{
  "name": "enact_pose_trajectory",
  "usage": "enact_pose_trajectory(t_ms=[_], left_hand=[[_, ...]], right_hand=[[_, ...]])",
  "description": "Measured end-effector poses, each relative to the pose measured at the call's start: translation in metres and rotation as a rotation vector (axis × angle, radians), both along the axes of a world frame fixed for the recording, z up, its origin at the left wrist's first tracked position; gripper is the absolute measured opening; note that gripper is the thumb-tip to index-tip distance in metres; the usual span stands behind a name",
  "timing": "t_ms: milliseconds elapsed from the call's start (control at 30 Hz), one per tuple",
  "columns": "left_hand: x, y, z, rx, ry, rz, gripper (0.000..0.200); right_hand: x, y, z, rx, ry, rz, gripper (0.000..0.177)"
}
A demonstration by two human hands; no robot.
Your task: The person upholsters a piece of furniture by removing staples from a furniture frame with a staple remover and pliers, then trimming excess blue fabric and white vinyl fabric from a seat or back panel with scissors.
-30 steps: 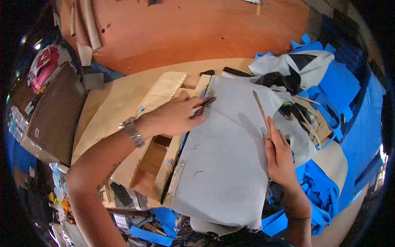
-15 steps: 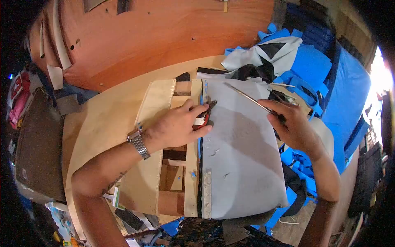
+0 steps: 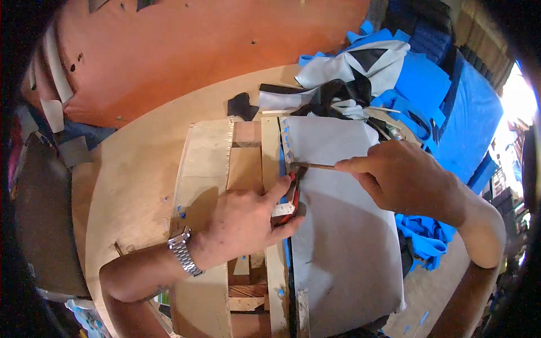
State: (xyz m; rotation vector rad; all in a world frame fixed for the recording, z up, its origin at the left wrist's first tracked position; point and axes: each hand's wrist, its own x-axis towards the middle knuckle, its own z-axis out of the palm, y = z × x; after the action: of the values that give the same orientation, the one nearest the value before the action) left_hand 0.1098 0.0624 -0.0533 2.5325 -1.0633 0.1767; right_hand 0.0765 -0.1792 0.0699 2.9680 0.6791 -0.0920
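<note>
My left hand (image 3: 239, 222), with a metal watch (image 3: 183, 250) at its wrist, is closed on red-handled pliers (image 3: 295, 197). Their dark jaws point away from me along the seam of the work. In my right hand (image 3: 397, 172) is a thin metal screwdriver-like tool (image 3: 320, 166); its grip is hidden by the fingers. The tool's tip meets the edge strip (image 3: 287, 146), close to the pliers' jaws. Under both hands lies a grey fabric-covered pad (image 3: 349, 270), joined along this edge to a pale wooden frame (image 3: 276, 304) with open gaps.
A large curved light wooden sheet (image 3: 135, 169) lies beneath the work. Behind it stands an orange-brown upholstered surface (image 3: 214, 50). Blue fabric (image 3: 417, 84) and grey-and-black scraps (image 3: 332, 73) are heaped at the back right. A dark brown panel (image 3: 42, 214) is on the left.
The screwdriver-like tool has come down and left, its tip now at the edge strip by the pliers. My left hand sits lower in view, still holding the pliers. The whole view has shifted.
</note>
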Motion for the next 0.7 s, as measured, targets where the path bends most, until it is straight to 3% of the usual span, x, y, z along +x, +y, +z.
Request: enact_pose_trajectory(t_ms=[333,433,700], left_hand=[[0.004,0.004,0.001,-0.103,0.133,-0.073,0.074],[0.003,0.006,-0.003,-0.113,0.133,-0.075,0.075],[0.003,0.004,0.004,-0.061,0.247,-0.035,0.073]], right_hand=[[0.022,0.024,0.029,-0.144,0.067,-0.012,0.020],[0.023,0.018,0.022,-0.055,-0.034,0.101,0.019],[0.024,0.014,0.023,0.145,0.226,-0.133,0.019]])
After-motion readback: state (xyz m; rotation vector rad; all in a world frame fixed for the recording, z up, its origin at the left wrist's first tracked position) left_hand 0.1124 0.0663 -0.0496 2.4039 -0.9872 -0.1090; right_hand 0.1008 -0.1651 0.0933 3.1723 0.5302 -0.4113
